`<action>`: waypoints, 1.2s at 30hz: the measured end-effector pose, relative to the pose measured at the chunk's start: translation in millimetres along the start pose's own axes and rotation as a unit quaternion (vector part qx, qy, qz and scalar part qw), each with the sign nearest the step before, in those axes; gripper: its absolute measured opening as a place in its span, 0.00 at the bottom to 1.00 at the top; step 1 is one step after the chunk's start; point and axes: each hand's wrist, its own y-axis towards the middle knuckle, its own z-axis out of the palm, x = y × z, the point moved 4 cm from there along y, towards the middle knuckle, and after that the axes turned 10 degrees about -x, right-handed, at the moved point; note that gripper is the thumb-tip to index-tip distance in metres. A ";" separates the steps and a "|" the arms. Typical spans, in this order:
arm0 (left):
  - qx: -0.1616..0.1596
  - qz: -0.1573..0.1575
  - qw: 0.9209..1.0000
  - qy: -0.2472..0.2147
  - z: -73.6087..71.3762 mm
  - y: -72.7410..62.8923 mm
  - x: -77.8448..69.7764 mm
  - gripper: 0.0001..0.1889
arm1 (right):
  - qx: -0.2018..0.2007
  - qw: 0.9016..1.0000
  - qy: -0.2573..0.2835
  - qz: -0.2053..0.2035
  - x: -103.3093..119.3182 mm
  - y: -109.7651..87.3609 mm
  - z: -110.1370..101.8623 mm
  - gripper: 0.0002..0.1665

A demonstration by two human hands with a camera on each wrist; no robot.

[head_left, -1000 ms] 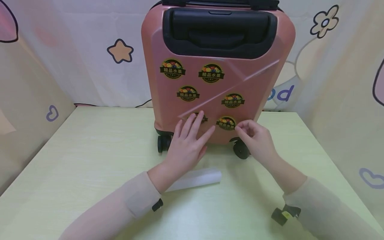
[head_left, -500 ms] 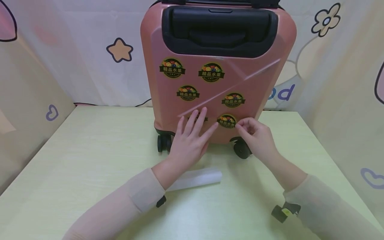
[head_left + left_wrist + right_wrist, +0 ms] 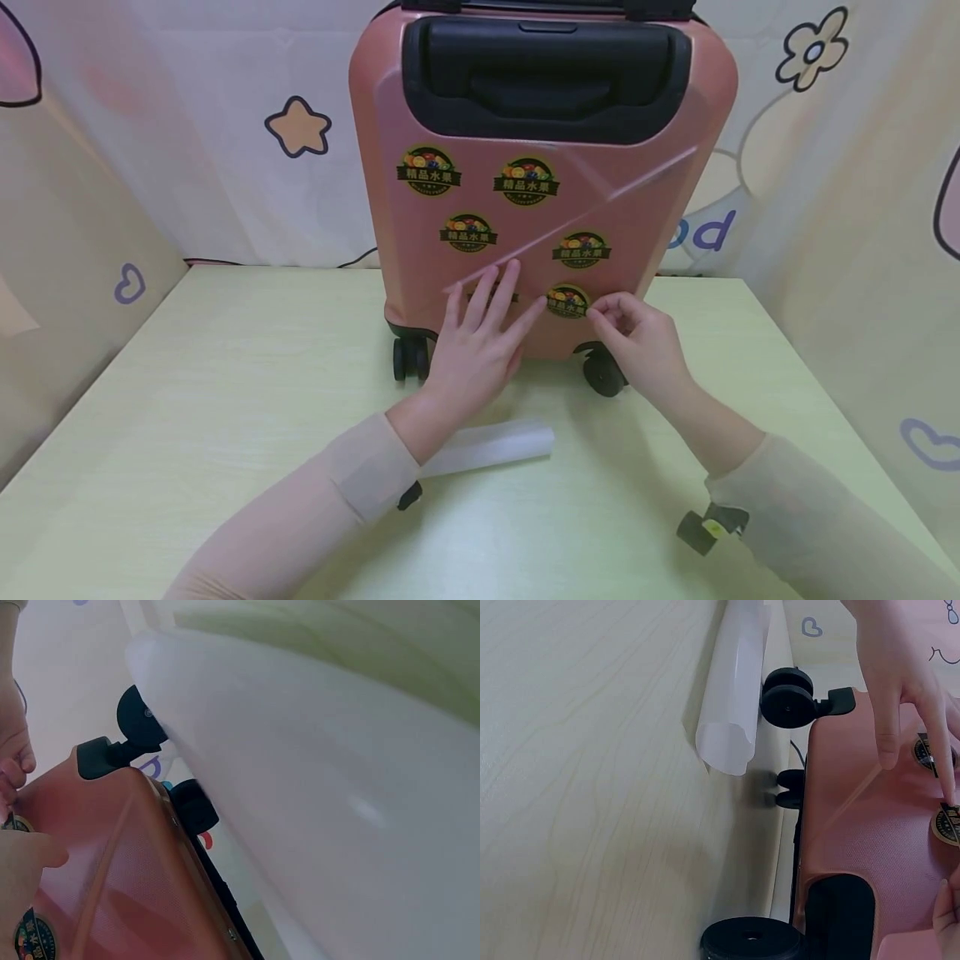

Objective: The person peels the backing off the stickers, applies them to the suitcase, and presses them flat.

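A pink suitcase [image 3: 645, 217] stands upright on its wheels, with several round fruit stickers on its face. My right hand [image 3: 641, 337] pinches the right edge of the lower right sticker [image 3: 567, 302] between thumb and forefinger. With fingers spread, my left hand [image 3: 480, 350] rests on the suitcase's lower part, its index fingertip at that sticker's left edge. Another sticker [image 3: 491, 295] lies mostly hidden behind the left fingers. In the right wrist view the left hand [image 3: 907, 682] reaches a fingertip to the sticker [image 3: 946, 823], and the right fingers [image 3: 945, 904] show at the border.
A rolled white sheet [image 3: 498, 447] lies on the pale wooden table [image 3: 225, 400], below the left wrist; it fills much of the left wrist view. Black wheels [image 3: 603, 372] stick out under the suitcase. A patterned cloth [image 3: 210, 133] hangs behind and at both sides.
My left hand has slid slightly up and right, bringing its index fingertip to the lower right sticker's left edge. The right hand keeps its pinch, almost still.
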 end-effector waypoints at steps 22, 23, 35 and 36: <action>-0.098 0.000 0.995 -0.032 -28.2 35.9 29.8 0.31 | 0.000 1.000 0.000 0.007 0.4 -0.9 -0.9 0.11; -0.104 -0.002 0.994 -0.035 -31.3 41.1 32.4 0.32 | 0.001 1.000 0.000 0.009 0.2 -1.0 -1.5 0.11; -0.090 0.097 0.991 -0.011 -7.7 23.4 2.4 0.28 | -0.013 1.000 0.002 -0.009 -0.8 -0.6 -4.2 0.09; -0.083 0.108 0.991 -0.004 -3.5 18.2 0.1 0.28 | -0.013 1.000 0.002 -0.012 -0.6 -0.2 -4.0 0.09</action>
